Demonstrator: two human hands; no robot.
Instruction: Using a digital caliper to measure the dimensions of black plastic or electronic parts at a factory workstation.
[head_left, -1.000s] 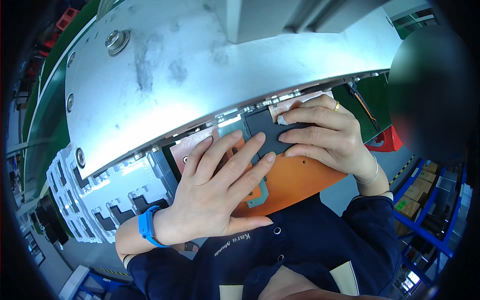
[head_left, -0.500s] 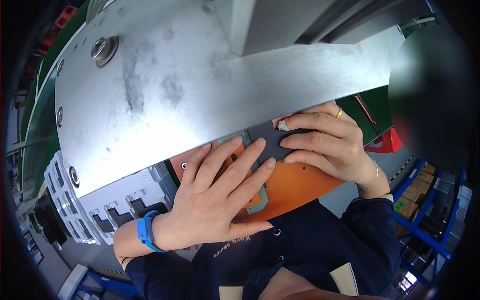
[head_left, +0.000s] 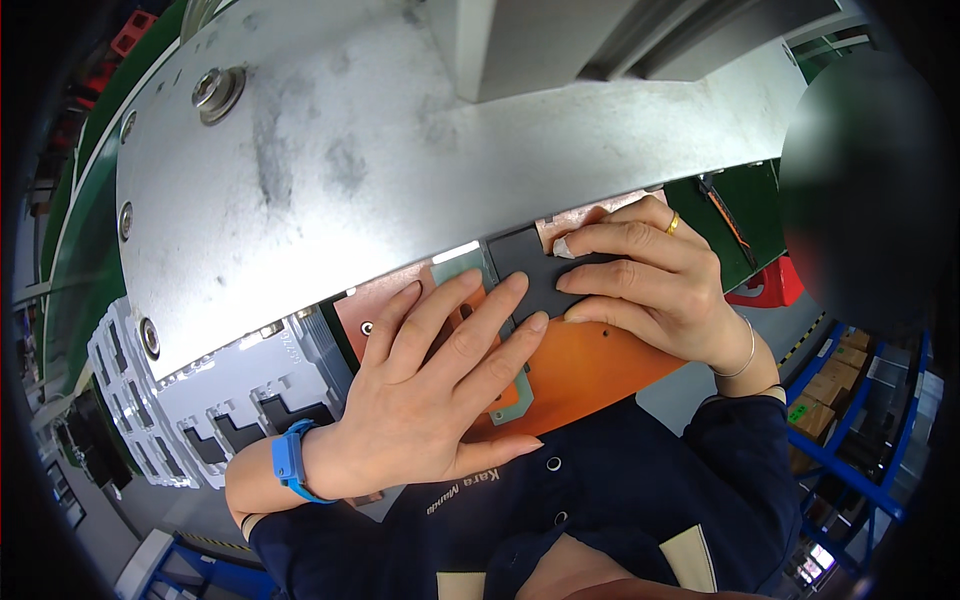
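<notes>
Orange sheet (head_left: 590, 375) sits at frame centre, its upper edge tucked under the grey metal plate (head_left: 400, 170) — further under than half a second ago, when more of the dark pad (head_left: 530, 270) showed. Left hand (head_left: 430, 400) lies flat on the sheet, fingers (head_left: 480, 320) spread, clamped on nothing. Right hand (head_left: 650, 285) presses the dark pad, fingers together, no pinch. Judgement: the piece is being seated and pressed into place.
</notes>
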